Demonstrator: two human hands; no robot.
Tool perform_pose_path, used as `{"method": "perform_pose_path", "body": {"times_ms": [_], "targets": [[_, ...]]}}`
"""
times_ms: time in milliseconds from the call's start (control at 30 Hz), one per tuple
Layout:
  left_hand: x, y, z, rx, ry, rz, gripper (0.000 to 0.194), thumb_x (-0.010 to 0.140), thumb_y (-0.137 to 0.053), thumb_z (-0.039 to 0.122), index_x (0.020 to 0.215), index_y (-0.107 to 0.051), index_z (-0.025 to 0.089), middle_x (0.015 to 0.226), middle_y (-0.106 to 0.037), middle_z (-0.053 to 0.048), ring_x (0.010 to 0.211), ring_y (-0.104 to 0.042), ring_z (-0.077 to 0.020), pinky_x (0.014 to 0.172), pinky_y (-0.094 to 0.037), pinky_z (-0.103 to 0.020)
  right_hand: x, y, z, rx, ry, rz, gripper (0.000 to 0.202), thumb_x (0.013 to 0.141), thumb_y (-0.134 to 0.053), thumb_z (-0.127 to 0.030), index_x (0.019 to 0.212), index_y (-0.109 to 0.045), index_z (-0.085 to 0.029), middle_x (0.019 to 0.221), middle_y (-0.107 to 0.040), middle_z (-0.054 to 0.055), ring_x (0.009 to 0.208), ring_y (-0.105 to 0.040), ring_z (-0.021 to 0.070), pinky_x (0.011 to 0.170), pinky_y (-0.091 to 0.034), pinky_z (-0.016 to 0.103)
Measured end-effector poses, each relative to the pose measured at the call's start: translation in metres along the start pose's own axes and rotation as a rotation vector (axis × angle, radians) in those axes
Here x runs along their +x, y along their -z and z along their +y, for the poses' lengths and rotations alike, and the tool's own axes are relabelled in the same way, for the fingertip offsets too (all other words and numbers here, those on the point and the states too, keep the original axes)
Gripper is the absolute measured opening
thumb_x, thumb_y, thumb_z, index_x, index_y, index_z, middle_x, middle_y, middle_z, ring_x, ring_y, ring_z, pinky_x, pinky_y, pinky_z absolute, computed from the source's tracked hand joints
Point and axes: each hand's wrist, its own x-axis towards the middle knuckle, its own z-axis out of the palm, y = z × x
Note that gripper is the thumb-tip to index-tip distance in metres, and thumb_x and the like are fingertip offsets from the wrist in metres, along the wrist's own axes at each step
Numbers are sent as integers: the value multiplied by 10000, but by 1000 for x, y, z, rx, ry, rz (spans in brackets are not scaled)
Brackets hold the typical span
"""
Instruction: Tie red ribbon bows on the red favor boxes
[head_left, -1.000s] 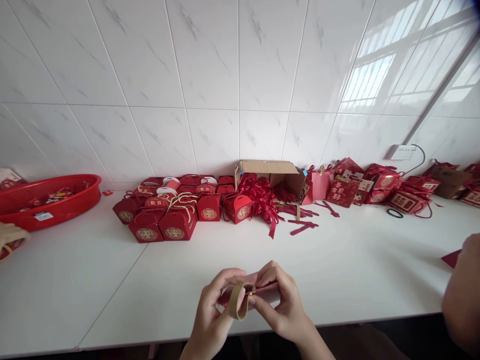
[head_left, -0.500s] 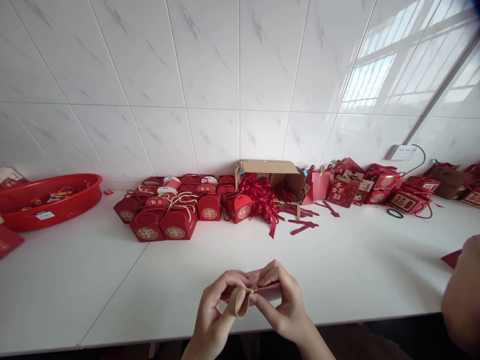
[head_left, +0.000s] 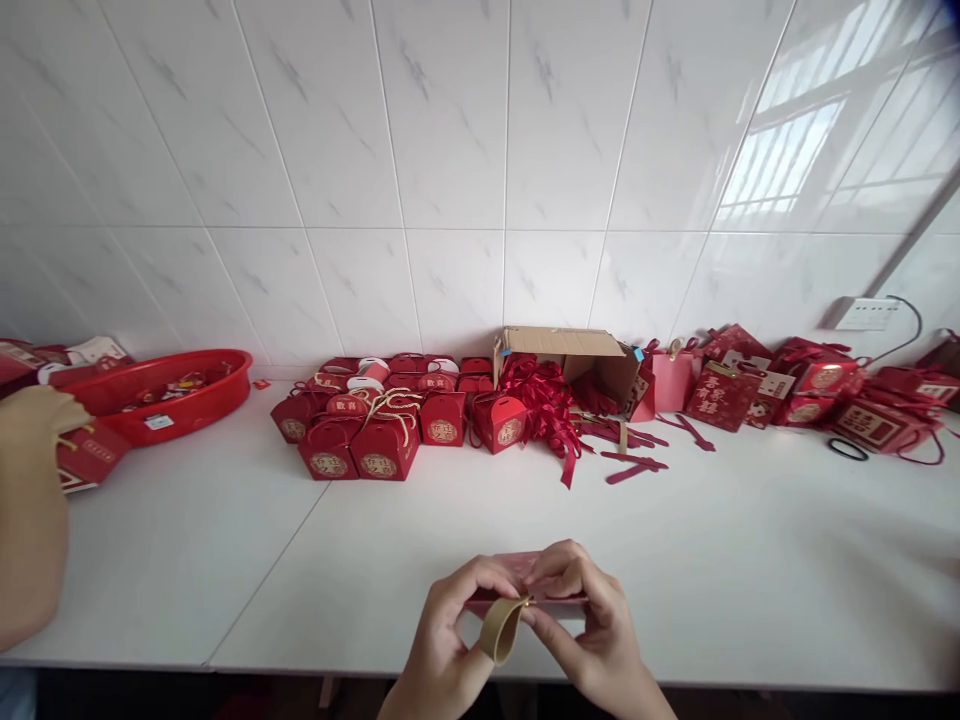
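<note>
Both the left hand (head_left: 442,640) and right hand (head_left: 592,625) pinch a flat pink paper bag (head_left: 517,580) with a tan strap loop (head_left: 501,630) above the white surface (head_left: 712,560). Small red gift boxes (head_left: 375,440) and an open brown cardboard box (head_left: 577,355) line the wall beyond. Another person's arm (head_left: 30,520) is cut off at left.

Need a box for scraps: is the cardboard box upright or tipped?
Tipped: the cardboard box lies on its side, red ribbons spilling from its mouth.

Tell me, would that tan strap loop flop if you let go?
Probably floppy: the tan flat strap loop curls limply between the left hand and right hand. It looks thin, so likely light. Being flat, it seems unlikely to roll.
</note>
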Motion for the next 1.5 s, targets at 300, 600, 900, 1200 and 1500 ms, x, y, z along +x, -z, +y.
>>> {"method": "perform_pose_path", "body": {"times_ms": [300,600,900,1200,1500], "targets": [[-2,-2,1,-21,43,30,30,826,-609,197,847,-597,180,875,-654,-66,896,-631,-212,789,-505,-301,0,-3,3,2,36,-1,243,783,-645,-75,807,-463,-234,846,-650,51,789,-623,202,655,-530,347],[-3,-3,-1,32,54,58,49,839,-598,220,847,-589,173,838,-634,-59,818,-619,-184,711,-488,-258,-5,-5,12,3,10,-1,190,804,-632,-88,853,-513,-228,819,-629,42,711,-606,174,605,-501,310],[-4,-4,0,78,47,89,68,822,-616,236,871,-623,189,994,-597,-104,1081,-556,-253,841,-494,-303,-10,-5,16,48,-60,12,166,832,-607,-131,784,-471,-213,778,-586,51,717,-589,178,608,-500,316],[-5,-8,-3,24,107,120,106,838,-610,256,926,-593,200,975,-673,-74,1002,-622,-207,831,-487,-266,-10,-4,12,102,-134,1,155,839,-603,-168,772,-470,-214,774,-569,34,703,-565,159,613,-471,284],[-9,-10,-27,71,25,209,264,830,-614,238,1063,-496,207,901,-690,-60,852,-668,-195,747,-504,-275,-11,-10,16,134,-260,81,132,823,-641,-233,777,-521,-204,728,-592,10,646,-571,138,590,-464,245]]}}
